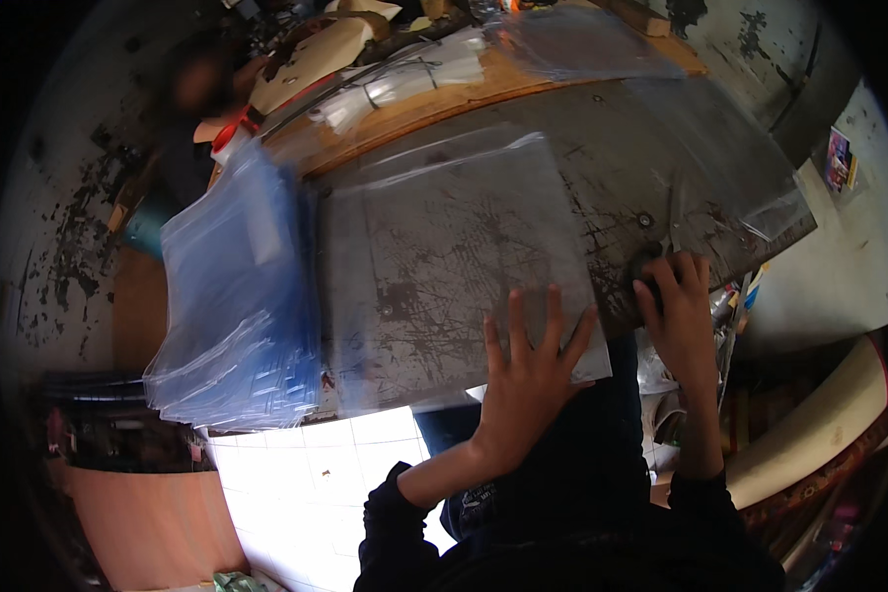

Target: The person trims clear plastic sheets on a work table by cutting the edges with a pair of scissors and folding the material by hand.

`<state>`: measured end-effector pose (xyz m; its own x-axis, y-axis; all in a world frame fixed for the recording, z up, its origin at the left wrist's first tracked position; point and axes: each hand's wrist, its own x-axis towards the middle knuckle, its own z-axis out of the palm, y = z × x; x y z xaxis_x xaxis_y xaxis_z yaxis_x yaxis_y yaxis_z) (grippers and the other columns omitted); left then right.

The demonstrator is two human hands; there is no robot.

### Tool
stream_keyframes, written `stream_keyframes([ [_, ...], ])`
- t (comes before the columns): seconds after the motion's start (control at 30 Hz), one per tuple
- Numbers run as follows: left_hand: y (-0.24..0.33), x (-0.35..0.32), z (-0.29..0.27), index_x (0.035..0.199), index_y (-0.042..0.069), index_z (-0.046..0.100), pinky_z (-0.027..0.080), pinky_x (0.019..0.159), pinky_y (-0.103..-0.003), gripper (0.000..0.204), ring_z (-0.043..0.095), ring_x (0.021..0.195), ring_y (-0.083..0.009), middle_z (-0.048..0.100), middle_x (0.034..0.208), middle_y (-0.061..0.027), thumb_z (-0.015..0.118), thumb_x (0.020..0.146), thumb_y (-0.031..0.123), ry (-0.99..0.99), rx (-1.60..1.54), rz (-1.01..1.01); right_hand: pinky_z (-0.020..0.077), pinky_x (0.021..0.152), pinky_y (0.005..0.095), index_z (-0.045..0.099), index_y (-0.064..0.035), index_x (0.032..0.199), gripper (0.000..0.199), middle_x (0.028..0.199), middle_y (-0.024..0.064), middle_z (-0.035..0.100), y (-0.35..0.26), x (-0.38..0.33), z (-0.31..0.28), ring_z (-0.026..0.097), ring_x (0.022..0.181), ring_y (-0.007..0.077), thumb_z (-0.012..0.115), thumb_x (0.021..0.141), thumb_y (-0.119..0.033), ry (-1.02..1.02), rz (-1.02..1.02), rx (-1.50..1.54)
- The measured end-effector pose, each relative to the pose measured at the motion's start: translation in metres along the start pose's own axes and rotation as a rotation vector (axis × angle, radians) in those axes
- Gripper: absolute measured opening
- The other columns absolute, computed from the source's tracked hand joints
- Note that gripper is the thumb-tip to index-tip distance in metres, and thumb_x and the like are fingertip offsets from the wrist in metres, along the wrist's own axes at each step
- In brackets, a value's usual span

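A clear plastic sheet or bag lies flat over the scratched, worn dark tabletop in front of me. My left hand is spread on its near right part, fingers apart and pressing it down, with nothing gripped. To the right, my right hand has its fingers curled at the dark handles of a pair of scissors, whose blades point away from me; the hand partly hides the handles. On the left, a thick stack of bluish clear plastic bags reaches past the table's near edge.
Further clear plastic lies at the far right, some near the table's corner. A wooden board with bundled plastic runs along the back. Another person, blurred, is at the far left. A curved cream panel leans at the lower right.
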<state>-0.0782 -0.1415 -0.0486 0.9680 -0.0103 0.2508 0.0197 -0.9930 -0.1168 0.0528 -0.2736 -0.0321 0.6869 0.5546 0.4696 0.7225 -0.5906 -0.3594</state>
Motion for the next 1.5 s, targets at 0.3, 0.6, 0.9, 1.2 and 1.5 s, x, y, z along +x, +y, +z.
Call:
stream_keyframes([
  [0.3,-0.006,0.005,-0.034,0.13,0.027,0.039,0.039,0.087,-0.056,0.082,0.035,0.12,-0.0394,0.033,0.131,-0.019,0.053,0.062,0.071,-0.133,-0.194,-0.039,0.0428,0.075,0.0418,0.046,-0.0024,0.104,0.038,0.093,0.0182,0.048,-0.009,-0.002,-0.02,0.05,0.091,0.0375,0.066,0.073,-0.009,0.012,0.267,-0.149],
  [0.6,-0.029,-0.001,-0.009,0.09,0.004,0.049,0.029,0.099,-0.056,0.061,0.032,0.125,-0.0341,0.034,0.13,-0.0178,0.08,0.055,0.042,0.165,-0.783,-0.02,0.044,0.071,0.0306,0.03,-0.0026,0.131,0.06,0.09,0.0167,0.054,0.022,-0.029,-0.058,0.056,0.082,0.0226,0.055,0.077,-0.003,-0.326,0.515,0.417],
  [0.9,-0.028,-0.014,0.004,0.076,0.013,0.058,0.032,0.089,-0.047,0.054,0.044,0.112,-0.0266,0.051,0.099,-0.003,0.064,0.062,0.065,0.318,-0.406,0.009,0.0416,0.085,0.0413,0.037,-0.0061,0.118,0.056,0.102,0.0056,0.037,-0.016,-0.124,-0.023,0.043,0.091,0.0188,0.064,0.077,-0.032,-0.495,0.59,1.876],
  [1.2,-0.011,-0.004,0.002,0.1,0.029,0.066,0.029,0.086,-0.046,0.06,0.044,0.102,-0.0228,0.05,0.096,-0.0002,0.058,0.059,0.072,0.31,-0.387,-0.099,0.0355,0.062,0.0235,0.044,-0.0091,0.095,0.027,0.082,-0.0004,0.041,-0.041,-0.108,-0.035,0.039,0.074,0.0092,0.062,0.078,-0.02,-0.779,1.191,1.754],
  [1.5,-0.011,-0.004,0.006,0.102,0.027,0.065,0.019,0.094,-0.039,0.062,0.046,0.102,-0.0156,0.055,0.111,0.0071,0.055,0.062,0.072,0.247,-0.348,-0.065,0.0328,0.061,0.0242,0.048,-0.0022,0.097,0.047,0.073,0.0007,0.043,-0.037,-0.09,-0.021,0.04,0.068,0.009,0.067,0.072,-0.036,-0.688,0.767,1.397],
])
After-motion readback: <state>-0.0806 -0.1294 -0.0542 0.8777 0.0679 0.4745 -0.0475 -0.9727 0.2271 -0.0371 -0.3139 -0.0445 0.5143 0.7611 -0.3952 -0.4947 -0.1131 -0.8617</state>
